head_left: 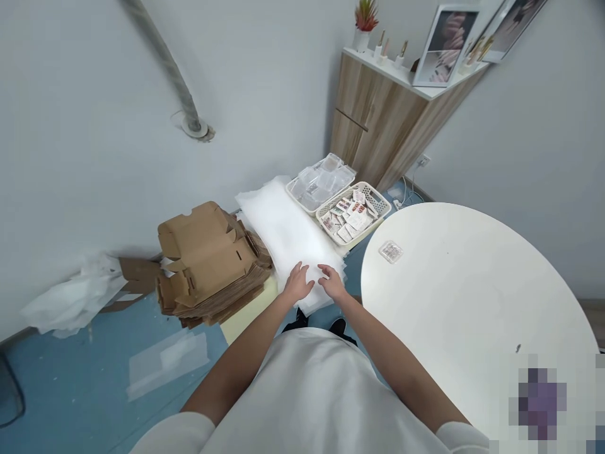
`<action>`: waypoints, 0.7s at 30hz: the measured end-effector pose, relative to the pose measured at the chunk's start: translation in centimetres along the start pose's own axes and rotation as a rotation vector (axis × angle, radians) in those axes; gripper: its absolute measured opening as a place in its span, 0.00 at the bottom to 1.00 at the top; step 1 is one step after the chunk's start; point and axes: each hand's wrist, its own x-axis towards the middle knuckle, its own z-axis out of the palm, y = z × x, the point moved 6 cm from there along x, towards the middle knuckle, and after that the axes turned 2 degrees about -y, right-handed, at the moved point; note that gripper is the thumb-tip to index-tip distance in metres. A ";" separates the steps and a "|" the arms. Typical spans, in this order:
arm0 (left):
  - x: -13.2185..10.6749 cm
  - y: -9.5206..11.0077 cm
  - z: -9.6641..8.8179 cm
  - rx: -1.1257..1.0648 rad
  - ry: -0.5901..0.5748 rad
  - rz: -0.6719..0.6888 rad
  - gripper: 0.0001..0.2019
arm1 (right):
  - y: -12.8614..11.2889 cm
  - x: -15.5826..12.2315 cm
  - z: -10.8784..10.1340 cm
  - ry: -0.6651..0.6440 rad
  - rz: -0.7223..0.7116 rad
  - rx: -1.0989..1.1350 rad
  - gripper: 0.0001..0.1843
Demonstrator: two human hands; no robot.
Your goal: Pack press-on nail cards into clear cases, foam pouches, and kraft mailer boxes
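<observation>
My left hand [299,284] and my right hand [331,281] are held side by side over the near end of a stack of white foam sheets [283,221]. Fingers on both hands are apart and slightly curled, with nothing visible between them. Whether the fingertips touch the top sheet I cannot tell. Beyond the sheets sit a white basket [384,211] of small printed packets and a white tray [289,187] full of clear plastic boxes. One small clear box [391,251] with something inside lies on the white round table [472,284], right of my hands.
Flattened brown cardboard boxes [212,252] are piled at the left. Crumpled white plastic [78,293] and a translucent sheet [167,362] lie on the blue floor [94,403]. A wooden cabinet [378,113] with picture frames stands in the back corner. Cables [409,192] run beside it.
</observation>
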 end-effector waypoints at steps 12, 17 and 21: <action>-0.3 -2.6 -0.1 -0.116 -0.122 -0.004 0.28 | 1.4 2.8 0.8 0.377 0.120 0.188 0.32; -0.4 -2.0 0.1 -0.050 -0.139 0.026 0.27 | -0.7 2.5 0.1 0.467 0.036 0.119 0.28; -0.5 -2.0 0.1 -0.018 -0.172 0.042 0.24 | -2.8 2.5 -0.9 0.465 -0.020 -0.006 0.30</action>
